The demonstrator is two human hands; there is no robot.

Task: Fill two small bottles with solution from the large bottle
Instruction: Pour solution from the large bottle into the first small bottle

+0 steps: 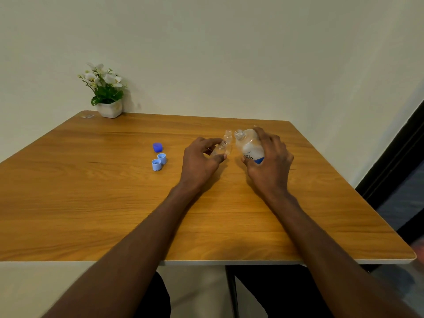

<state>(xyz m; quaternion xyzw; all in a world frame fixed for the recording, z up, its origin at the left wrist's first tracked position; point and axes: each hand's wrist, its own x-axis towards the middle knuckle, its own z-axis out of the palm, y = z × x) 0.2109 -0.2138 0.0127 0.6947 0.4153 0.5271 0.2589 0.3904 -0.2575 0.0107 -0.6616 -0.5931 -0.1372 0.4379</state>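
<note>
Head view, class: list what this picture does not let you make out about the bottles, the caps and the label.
- Small bottle in the left hand: fingers hide its lower body; liquid level unreadable.
- Second small bottle: clear plastic, too small to tell if filled.
- Large bottle: the right hand covers most of its label, text unreadable.
- Caps: too small to match to bottles.

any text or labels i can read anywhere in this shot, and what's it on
Large bottle, held by the right hand: dark print on its white and blue label, too blurred and partly covered to read.
Small bottles, blue caps, flower pot: no text visible.
</note>
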